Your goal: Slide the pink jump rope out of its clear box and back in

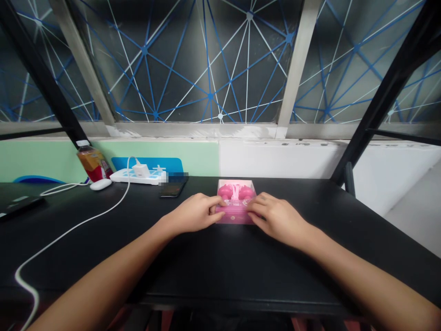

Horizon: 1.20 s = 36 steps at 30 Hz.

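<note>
A pink box (pixel 235 216) with a see-through upper part lies on the black desk in front of me. Inside show two rounded pink pieces (pixel 225 191) and a bundle of pale pink cord (pixel 235 191) between them; what they are I cannot make out. My left hand (pixel 198 212) holds the box's left side, thumb near the front edge and fingers on top. From the right, my right hand (pixel 275 216) grips the opposite side with bent fingers. Both sets of fingertips partly cover the box.
A dark phone (pixel 174 185) lies left of the box, beside a white power strip (pixel 119 176) with a charger (pixel 140 170). A white cable (pixel 79 224) runs across the desk's left side. Farther left are a drink bottle (pixel 92 161), a white mouse (pixel 101 184) and a dark flat device (pixel 19 207).
</note>
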{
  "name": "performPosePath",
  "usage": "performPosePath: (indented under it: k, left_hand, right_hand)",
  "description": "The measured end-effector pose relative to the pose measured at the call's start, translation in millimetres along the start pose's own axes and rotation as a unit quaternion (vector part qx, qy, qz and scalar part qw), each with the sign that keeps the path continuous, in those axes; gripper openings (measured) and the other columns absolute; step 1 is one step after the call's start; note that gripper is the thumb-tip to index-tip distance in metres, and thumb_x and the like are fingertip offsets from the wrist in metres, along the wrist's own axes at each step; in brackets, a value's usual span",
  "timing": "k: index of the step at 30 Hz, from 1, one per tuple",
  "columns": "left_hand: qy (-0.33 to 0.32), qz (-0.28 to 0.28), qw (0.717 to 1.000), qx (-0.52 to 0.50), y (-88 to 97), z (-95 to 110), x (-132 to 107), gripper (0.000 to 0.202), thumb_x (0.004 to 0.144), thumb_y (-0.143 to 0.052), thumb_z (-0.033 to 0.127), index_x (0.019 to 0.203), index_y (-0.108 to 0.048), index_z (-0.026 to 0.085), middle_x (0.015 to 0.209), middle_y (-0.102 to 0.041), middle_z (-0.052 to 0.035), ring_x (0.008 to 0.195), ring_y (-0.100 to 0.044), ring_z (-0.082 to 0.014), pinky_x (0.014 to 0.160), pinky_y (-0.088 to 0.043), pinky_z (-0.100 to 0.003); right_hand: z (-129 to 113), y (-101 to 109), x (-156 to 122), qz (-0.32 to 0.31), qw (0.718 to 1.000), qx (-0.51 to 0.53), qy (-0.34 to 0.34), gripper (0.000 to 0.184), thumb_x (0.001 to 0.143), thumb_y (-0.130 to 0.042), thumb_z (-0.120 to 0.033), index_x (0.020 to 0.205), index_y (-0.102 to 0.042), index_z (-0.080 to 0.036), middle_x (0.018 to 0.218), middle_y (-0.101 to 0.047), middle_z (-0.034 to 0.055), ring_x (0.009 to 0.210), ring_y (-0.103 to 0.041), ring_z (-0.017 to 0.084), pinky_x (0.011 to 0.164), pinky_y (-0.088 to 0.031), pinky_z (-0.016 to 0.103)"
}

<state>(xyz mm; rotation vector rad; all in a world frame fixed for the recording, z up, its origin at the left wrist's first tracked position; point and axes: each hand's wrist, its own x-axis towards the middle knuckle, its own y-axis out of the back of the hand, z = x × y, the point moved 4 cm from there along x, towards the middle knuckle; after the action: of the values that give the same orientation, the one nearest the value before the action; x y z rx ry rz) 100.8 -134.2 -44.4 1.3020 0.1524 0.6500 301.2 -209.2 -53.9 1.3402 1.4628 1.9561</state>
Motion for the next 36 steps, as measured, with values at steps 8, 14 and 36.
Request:
performPosePath:
  k: [8,14,36]
  left_hand:
    - [0.007,0.002,1.0,0.005,12.4,13.1,4.4,0.019,0.091,-0.055,0.03,0.106,-0.065,0.022,0.063,-0.06,0.0039,0.059,-0.056,-0.0122,0.059,-0.038,-0.022]
    - [0.004,0.014,0.999,0.047,21.6,21.4,1.4,0.021,0.091,-0.055,0.033,0.106,-0.067,0.023,0.068,-0.065,0.0013,0.06,-0.06,-0.0139,0.059,-0.038,-0.023]
    - [0.006,0.016,1.0,0.02,20.7,30.9,16.5,0.02,0.09,-0.054,0.03,0.104,-0.066,0.022,0.067,-0.063,0.0012,0.058,-0.057,-0.0133,0.057,-0.037,-0.023]
  right_hand:
    - [1.0,18.2,1.0,0.0,1.0,0.002,-0.001,0.019,0.095,-0.049,-0.022,0.102,-0.066,-0.021,0.094,-0.067,0.0043,0.091,-0.059,0.02,0.071,-0.049,0.032]
    - [-4.2,31.0,3.1,0.011,1.0,0.013,0.003,0.019,0.094,-0.049,-0.021,0.101,-0.067,-0.021,0.093,-0.068,0.0053,0.091,-0.059,0.02,0.071,-0.05,0.032]
    - [10.3,38.8,-3.1,-0.002,0.999,0.052,-0.001,0.017,0.093,-0.049,-0.02,0.101,-0.065,-0.021,0.094,-0.065,0.0056,0.092,-0.057,0.021,0.077,-0.05,0.034]
